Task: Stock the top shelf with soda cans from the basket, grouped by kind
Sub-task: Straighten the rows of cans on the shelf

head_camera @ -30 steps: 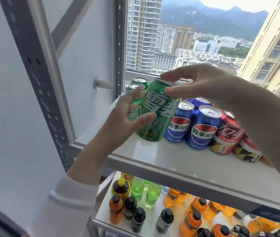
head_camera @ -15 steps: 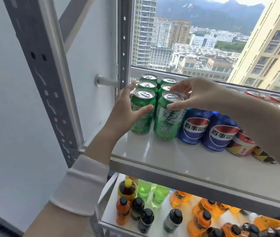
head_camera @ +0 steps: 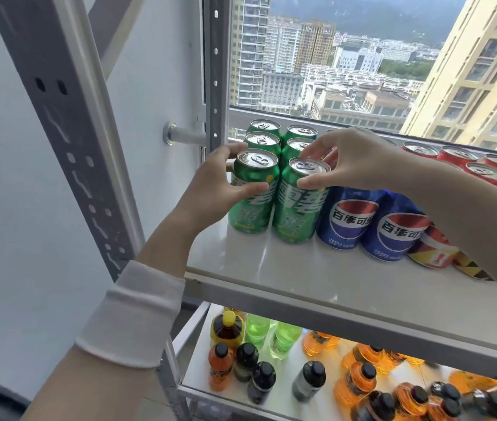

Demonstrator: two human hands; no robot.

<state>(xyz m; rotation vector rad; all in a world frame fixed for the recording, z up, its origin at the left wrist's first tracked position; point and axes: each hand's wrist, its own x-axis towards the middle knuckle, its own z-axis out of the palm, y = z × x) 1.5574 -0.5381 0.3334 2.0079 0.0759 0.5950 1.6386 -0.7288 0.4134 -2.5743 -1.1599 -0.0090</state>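
The left hand (head_camera: 219, 189) wraps the front-left green soda can (head_camera: 253, 199) from its outer side, with the thumb lying across the label and the fingers curled round behind. The right hand (head_camera: 359, 159) comes in from the right and pinches the rim of the front-right green soda can (head_camera: 300, 208), thumb on the near edge and index finger arched over the far edge. Both cans stand upright and touch each other at the left end of the white top shelf (head_camera: 317, 268). They form the front row of a block of green cans, with four more green cans (head_camera: 263, 129) lined up two by two behind them. Just to their right stand two blue Pepsi cans (head_camera: 347, 218), the nearer one touching the front-right green can. Beyond those are a red, yellow and black can (head_camera: 432, 252) and, further back, a group of red cans (head_camera: 456, 154). A white sleeve (head_camera: 138, 314) covers the left forearm. On the lower shelf (head_camera: 283, 390) stand green bottles (head_camera: 283, 338), orange bottles (head_camera: 359, 381) and several dark-capped bottles (head_camera: 260, 381). A grey perforated upright (head_camera: 68, 126) frames the rack on the left, and a window (head_camera: 347, 56) behind it shows city buildings.
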